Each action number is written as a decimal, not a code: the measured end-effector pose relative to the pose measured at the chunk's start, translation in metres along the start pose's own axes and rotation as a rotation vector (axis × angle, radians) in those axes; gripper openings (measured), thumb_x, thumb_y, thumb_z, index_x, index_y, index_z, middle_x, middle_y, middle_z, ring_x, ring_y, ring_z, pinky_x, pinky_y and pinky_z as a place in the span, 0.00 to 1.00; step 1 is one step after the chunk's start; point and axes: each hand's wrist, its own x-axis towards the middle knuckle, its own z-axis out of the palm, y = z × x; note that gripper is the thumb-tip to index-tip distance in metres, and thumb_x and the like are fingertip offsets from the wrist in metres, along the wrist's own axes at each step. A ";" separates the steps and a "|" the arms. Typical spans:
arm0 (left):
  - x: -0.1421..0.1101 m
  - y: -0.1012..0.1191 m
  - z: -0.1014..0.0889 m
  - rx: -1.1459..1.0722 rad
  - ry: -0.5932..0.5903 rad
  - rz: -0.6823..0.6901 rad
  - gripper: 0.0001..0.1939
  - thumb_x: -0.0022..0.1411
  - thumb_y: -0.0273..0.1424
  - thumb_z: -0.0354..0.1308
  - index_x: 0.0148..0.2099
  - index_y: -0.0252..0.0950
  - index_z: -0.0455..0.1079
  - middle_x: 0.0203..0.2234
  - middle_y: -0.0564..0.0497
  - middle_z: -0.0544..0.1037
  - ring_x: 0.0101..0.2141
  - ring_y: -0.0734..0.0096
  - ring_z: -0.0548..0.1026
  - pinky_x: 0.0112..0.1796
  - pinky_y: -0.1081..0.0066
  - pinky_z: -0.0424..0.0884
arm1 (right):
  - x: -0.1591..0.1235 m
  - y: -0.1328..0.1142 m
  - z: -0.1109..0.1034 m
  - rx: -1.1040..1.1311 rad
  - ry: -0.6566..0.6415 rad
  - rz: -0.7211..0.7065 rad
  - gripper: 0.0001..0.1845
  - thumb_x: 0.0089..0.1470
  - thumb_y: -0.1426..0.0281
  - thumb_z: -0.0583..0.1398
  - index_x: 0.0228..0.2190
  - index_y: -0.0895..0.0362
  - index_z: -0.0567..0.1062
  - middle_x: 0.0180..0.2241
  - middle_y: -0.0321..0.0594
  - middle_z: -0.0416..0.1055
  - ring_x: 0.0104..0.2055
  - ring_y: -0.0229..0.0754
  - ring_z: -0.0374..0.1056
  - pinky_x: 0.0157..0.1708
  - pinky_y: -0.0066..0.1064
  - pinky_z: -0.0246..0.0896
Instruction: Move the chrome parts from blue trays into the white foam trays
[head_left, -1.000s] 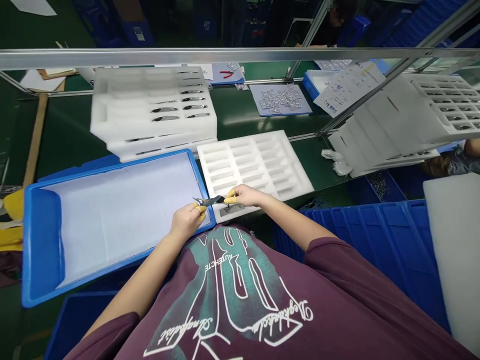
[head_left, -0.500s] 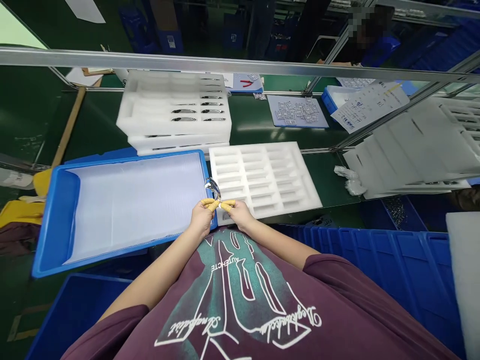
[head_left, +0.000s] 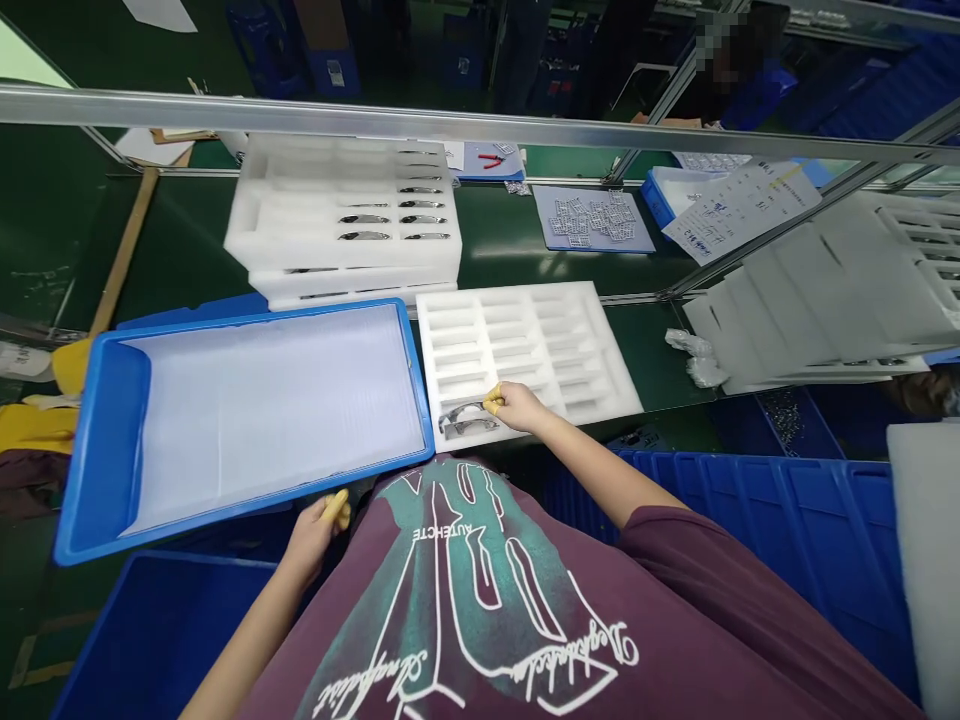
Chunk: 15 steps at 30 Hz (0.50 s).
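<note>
My right hand point(head_left: 516, 408), with yellow finger covers, pinches one end of a curved shiny metal piece point(head_left: 463, 408) over the front left of the white foam tray point(head_left: 622, 402). Just below it, in the nearest left slot, lies a second shiny piece point(head_left: 471, 427). The two sit close together, and whether the held one touches the foam I cannot tell. My left hand point(head_left: 319, 530) is low in front of the blue tray point(head_left: 79, 480), between its near edge and my shirt. Its yellow-covered fingers are curled together, and what they hold, if anything, is hidden.
A white sheet lines the blue tray. Foam trays point(head_left: 259, 225) with shiny pieces are stacked behind it. Small metal grids lie on a grey board point(head_left: 551, 235) near red-handled pliers point(head_left: 491, 160). More foam trays point(head_left: 810, 290) lean at right. A metal bar point(head_left: 480, 128) crosses above the bench.
My hands have parted. The right one carried the shiny piece onto the foam tray's front left; the left one let go of it and dropped left, below the blue tray's near edge.
</note>
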 end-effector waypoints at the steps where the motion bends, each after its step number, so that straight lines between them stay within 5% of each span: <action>1: 0.001 -0.011 -0.012 -0.079 0.042 -0.124 0.19 0.48 0.46 0.61 0.24 0.35 0.65 0.18 0.51 0.68 0.19 0.73 0.63 0.21 0.73 0.59 | 0.001 0.002 0.002 -0.018 -0.003 0.056 0.05 0.43 0.70 0.60 0.23 0.56 0.76 0.23 0.34 0.70 0.25 0.35 0.63 0.28 0.27 0.56; 3: 0.005 -0.021 -0.025 -0.285 0.129 -0.261 0.16 0.56 0.45 0.54 0.33 0.37 0.66 0.26 0.48 0.72 0.23 0.69 0.70 0.25 0.71 0.65 | 0.003 0.007 0.010 -0.028 0.037 0.145 0.07 0.46 0.70 0.58 0.24 0.56 0.77 0.21 0.33 0.69 0.24 0.35 0.62 0.27 0.26 0.55; 7: 0.019 0.000 -0.017 -0.649 0.224 -0.139 0.14 0.62 0.44 0.45 0.43 0.43 0.65 0.38 0.48 0.72 0.39 0.63 0.74 0.39 0.59 0.72 | 0.007 0.013 0.022 -0.067 0.106 0.154 0.10 0.48 0.70 0.56 0.27 0.56 0.78 0.20 0.33 0.69 0.24 0.35 0.62 0.27 0.25 0.54; 10: 0.030 0.024 -0.009 -0.783 0.273 -0.117 0.12 0.60 0.37 0.46 0.44 0.42 0.65 0.39 0.46 0.72 0.43 0.60 0.72 0.44 0.54 0.72 | 0.007 0.013 0.021 -0.211 0.066 0.103 0.12 0.51 0.68 0.55 0.28 0.55 0.79 0.21 0.34 0.70 0.25 0.36 0.63 0.26 0.26 0.52; 15: 0.047 0.035 -0.018 -0.821 0.411 -0.370 0.18 0.49 0.21 0.50 0.45 0.35 0.61 0.39 0.42 0.68 0.46 0.55 0.71 0.42 0.51 0.73 | 0.006 0.011 0.013 -0.457 0.025 0.058 0.12 0.52 0.68 0.55 0.31 0.56 0.79 0.30 0.40 0.76 0.32 0.39 0.68 0.27 0.26 0.52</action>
